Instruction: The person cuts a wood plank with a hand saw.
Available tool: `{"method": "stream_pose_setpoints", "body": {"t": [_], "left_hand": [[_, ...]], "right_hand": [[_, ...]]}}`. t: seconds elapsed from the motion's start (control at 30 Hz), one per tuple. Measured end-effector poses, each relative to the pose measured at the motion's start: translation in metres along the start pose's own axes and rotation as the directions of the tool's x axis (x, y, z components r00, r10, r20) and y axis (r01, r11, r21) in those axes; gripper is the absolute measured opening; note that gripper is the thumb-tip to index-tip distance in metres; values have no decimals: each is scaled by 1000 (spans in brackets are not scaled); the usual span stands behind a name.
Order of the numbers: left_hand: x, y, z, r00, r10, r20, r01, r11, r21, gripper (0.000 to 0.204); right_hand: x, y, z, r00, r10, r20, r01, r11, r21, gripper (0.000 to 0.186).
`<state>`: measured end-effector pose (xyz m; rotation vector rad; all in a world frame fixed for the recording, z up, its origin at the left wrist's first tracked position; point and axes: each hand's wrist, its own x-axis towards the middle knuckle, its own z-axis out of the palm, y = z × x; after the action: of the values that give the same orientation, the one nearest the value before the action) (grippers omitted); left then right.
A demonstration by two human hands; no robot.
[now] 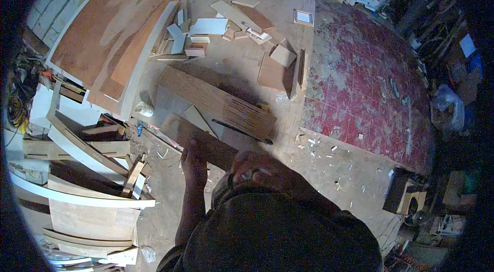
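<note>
Near my body I hold a brown wooden board slantwise. My left hand is closed on its near edge, thumb on the upper face. At the board's right end my right hand is closed, fingers curled against the wood. A small dark curved thing shows beside those fingers; its kind cannot be made out. Just beyond lies a longer wooden plank with rows of dark parallel lines at its right end. A thin black tool and a narrow pale strip lie between the two boards.
Wood offcuts lie scattered at the far side, near a square brown panel. Large plywood sheets lean at the far left. Curved wooden pieces are piled at left. A worn red floor area spreads to the right.
</note>
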<state>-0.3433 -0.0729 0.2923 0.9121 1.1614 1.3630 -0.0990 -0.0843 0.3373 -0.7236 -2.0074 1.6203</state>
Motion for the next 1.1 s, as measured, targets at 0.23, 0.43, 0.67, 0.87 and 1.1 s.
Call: {"method": "stream_pose_setpoints", "body": {"t": [0.23,0.43,0.67,0.87,1.1], "left_hand": [[7,-1,5,1000,-5,-10,5,999,-48,38],[13,-1,6,999,-35,-6,35,999,-14,38],[18,5,14,997,-73,-12,73,997,-16,36],[20,2,10,999,-8,53,-5,971,241,36],[22,-10,-1,1000,-11,4,11,1000,-23,36]], "right_hand": [[16,14,-12,639,-473,-606,-138,705,-696,63],[10,11,-9,528,-258,-809,273,954,-126,88],[-11,-28,-11,883,151,-443,358,392,847,85],[-18,-23,-8,856,380,-350,174,426,888,72],[-26,6,-17,965,258,-41,-224,898,378,38]]}}
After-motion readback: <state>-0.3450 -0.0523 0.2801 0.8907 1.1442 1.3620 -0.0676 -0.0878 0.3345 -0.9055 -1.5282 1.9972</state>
